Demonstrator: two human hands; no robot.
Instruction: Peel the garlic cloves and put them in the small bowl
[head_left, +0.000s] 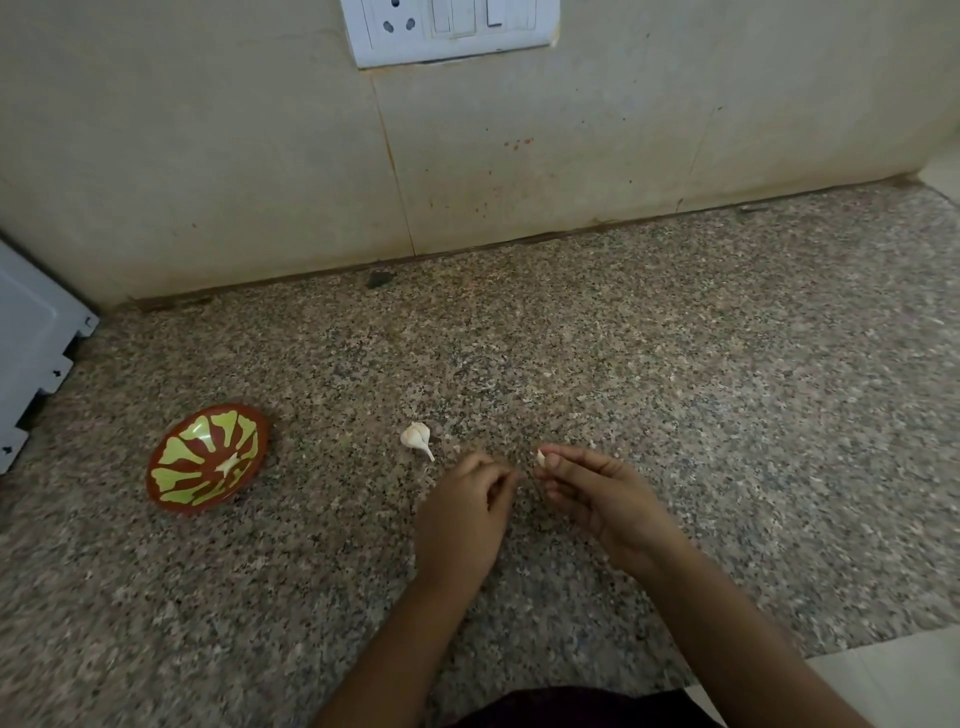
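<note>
Right hand (587, 488) pinches a garlic clove (541, 458); left hand (467, 509) curls just beside, whether holding anything I cannot tell; the small bowl (176, 454) lies well left, nearer the left hand

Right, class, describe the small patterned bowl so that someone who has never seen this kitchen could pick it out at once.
Find the speckled granite counter under the tiled wall. On its left part, near the pale appliance and left of the garlic piece, sits the small bowl. It is the only dish there: reddish-brown, with yellow-green petal shapes inside.
</note>
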